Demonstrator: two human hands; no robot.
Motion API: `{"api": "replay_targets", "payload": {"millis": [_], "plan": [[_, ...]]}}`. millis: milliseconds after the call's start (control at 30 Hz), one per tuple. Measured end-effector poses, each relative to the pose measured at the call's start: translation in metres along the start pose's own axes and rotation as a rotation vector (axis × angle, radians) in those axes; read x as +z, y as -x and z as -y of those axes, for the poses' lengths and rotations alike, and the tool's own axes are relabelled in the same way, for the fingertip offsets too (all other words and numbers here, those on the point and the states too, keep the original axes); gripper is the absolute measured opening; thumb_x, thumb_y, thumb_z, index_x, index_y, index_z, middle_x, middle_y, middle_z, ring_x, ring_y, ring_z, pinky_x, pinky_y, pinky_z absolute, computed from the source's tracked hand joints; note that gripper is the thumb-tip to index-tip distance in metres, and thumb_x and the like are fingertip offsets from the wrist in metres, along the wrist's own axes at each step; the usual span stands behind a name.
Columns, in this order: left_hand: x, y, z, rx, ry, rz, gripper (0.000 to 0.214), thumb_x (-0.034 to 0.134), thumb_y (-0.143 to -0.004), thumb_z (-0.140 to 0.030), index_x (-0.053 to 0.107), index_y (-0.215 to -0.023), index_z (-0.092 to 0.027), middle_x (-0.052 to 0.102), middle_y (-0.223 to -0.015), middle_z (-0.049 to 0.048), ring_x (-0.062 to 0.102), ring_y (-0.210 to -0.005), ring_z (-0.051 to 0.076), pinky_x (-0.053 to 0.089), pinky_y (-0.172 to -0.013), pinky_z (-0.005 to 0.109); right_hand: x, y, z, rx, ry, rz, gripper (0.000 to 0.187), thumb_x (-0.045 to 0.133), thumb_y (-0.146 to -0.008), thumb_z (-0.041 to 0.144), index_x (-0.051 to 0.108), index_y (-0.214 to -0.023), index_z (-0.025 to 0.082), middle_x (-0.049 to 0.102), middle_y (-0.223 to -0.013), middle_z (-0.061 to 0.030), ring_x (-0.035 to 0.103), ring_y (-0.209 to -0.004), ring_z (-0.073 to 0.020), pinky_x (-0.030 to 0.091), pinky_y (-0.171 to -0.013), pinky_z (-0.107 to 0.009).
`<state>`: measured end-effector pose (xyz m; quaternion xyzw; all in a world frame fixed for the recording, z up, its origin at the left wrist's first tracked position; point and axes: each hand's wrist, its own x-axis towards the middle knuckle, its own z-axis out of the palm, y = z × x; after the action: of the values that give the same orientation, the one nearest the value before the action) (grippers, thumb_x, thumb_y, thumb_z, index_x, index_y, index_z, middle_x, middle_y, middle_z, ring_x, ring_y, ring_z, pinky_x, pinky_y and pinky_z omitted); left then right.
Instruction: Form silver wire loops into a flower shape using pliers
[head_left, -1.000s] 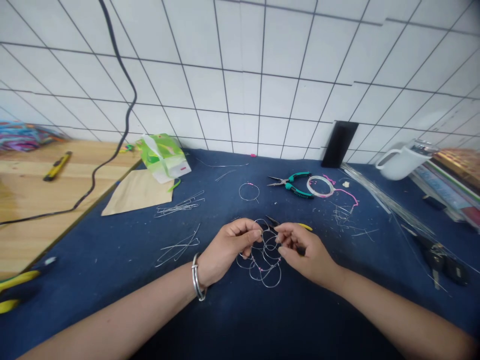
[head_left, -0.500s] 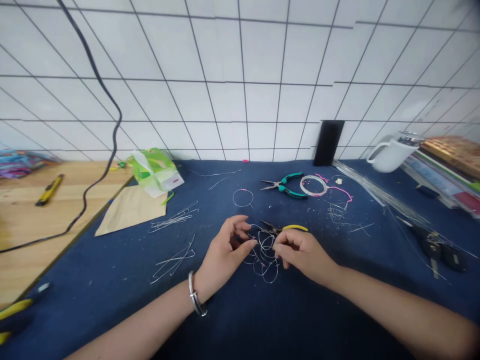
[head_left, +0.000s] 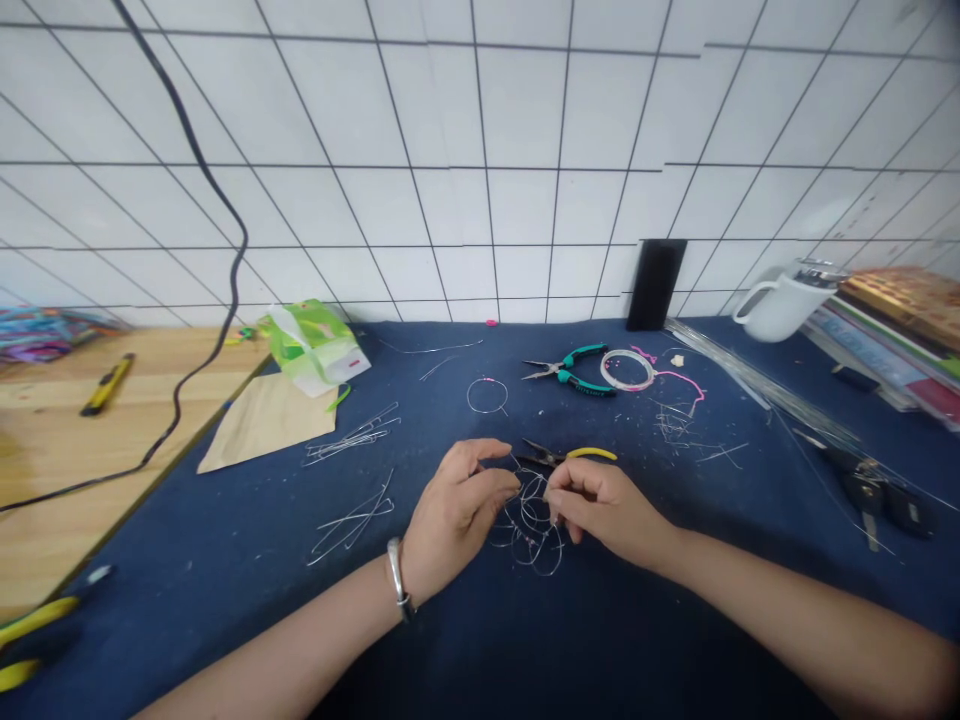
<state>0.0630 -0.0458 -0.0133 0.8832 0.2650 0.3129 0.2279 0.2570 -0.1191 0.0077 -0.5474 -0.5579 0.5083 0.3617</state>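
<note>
A tangle of thin silver wire loops (head_left: 537,520) with a few small pink beads lies on the dark blue cloth between my hands. My left hand (head_left: 465,500), with a bracelet at the wrist, reaches in from the left, thumb and fingers pinched on the wire loops. From the right, my right hand (head_left: 596,505) pinches the wire loops too, fingers curled. Which strand each one grips is too fine to tell. Just beyond lie pliers with yellow handles (head_left: 589,454), partly behind my right hand. A single wire ring (head_left: 487,396) with pink beads rests farther back.
Green-handled pliers (head_left: 585,372) lie by a white ring-shaped dish (head_left: 627,370) with pink thread. Bent wires (head_left: 352,515) are at left, near a paper envelope (head_left: 262,420). Keys (head_left: 870,500), long straight wires (head_left: 757,385) and a white mug (head_left: 784,303) stand right.
My left hand has turned and shifted slightly right, its fingers now closer to the right hand. The wire loops have shifted a little. My right hand stays nearly in place.
</note>
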Motion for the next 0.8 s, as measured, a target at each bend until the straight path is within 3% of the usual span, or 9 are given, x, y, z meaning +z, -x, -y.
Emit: {"api": "replay_targets", "payload": {"millis": [233, 467, 600, 800], "plan": [[-0.002, -0.006, -0.002, -0.111, 0.186, -0.003, 0.015, 0.046, -0.083, -0.011, 0.058, -0.085, -0.019, 0.054, -0.111, 0.0074, 0.049, -0.106, 0.021, 0.039, -0.09, 0.037, 0.0, -0.002, -0.003, -0.044, 0.074, -0.009, 0.011, 0.046, -0.082, 0.024, 0.053, -0.076, 0.018, 0.053, -0.064, 0.0039, 0.048, -0.05, -0.0064, 0.041, -0.051, -0.02], [0.003, -0.003, 0.0, -0.303, 0.32, 0.056, 0.007, 0.051, -0.082, -0.016, 0.057, -0.081, -0.018, 0.061, -0.083, 0.0027, 0.056, -0.073, 0.014, 0.045, -0.067, 0.026, 0.002, -0.004, -0.01, -0.076, 0.135, -0.065, 0.011, 0.046, -0.082, 0.02, 0.048, -0.092, 0.02, 0.056, -0.069, 0.0032, 0.052, -0.057, -0.0083, 0.043, -0.056, -0.022], [0.005, -0.002, 0.001, -0.381, 0.378, 0.003, 0.006, 0.051, -0.081, -0.016, 0.056, -0.079, -0.018, 0.06, -0.077, 0.0017, 0.055, -0.066, 0.012, 0.044, -0.059, 0.022, 0.001, -0.003, -0.01, -0.235, 0.315, -0.146, 0.018, 0.053, -0.076, 0.019, 0.049, -0.094, 0.021, 0.055, -0.078, 0.0011, 0.051, -0.061, -0.0086, 0.044, -0.06, -0.023], [0.005, -0.002, 0.0, -0.45, 0.425, 0.017, 0.006, 0.052, -0.082, -0.022, 0.056, -0.081, -0.018, 0.059, -0.068, -0.0002, 0.052, -0.055, 0.009, 0.043, -0.052, 0.021, 0.0, -0.001, -0.01, -0.434, 0.691, -0.132, 0.025, 0.055, -0.072, 0.015, 0.056, -0.096, 0.021, 0.052, -0.099, -0.005, 0.052, -0.081, -0.0144, 0.044, -0.071, -0.029]]}}
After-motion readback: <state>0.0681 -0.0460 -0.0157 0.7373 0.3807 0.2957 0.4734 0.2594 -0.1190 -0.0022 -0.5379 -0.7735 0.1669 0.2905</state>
